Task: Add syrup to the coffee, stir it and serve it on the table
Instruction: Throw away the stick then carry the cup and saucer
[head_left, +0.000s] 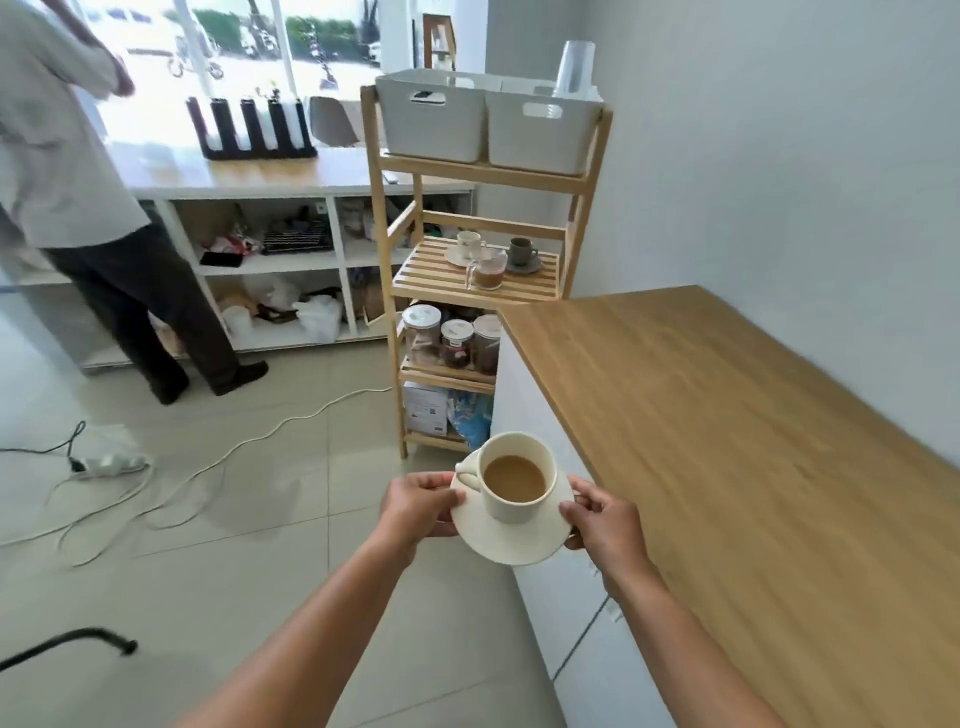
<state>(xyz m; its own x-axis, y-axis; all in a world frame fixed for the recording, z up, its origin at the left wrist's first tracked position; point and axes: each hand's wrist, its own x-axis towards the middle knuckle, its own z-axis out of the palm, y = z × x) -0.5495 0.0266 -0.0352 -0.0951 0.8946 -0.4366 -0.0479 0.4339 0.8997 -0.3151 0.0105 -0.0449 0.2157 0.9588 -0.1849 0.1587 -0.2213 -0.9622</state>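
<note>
The cup (514, 480) of milky coffee stands on a saucer (506, 530), and the person carries both in the air, low in the middle of the scene, over the tiled floor (218, 571) and just left of the near edge of the wooden worktop (727, 441). The left hand (421, 501) pinches the saucer's left rim with thumb on top and fingers below; the right hand (597, 514) pinches the right rim in the same way, so each grip is closed on the saucer and neither touches the cup itself. The cup's handle points left and away, toward the left hand. The matter that counts is direction: the worktop lies to the right of the saucer and runs away to the far right, its bare surface seeming to sit about level with the saucer. The right hand is the nearer one to it. Serving probably calls for a level carry rightward and a gentle set-down; any tilt could slop the coffee, which is fairly high in the cup.
</note>
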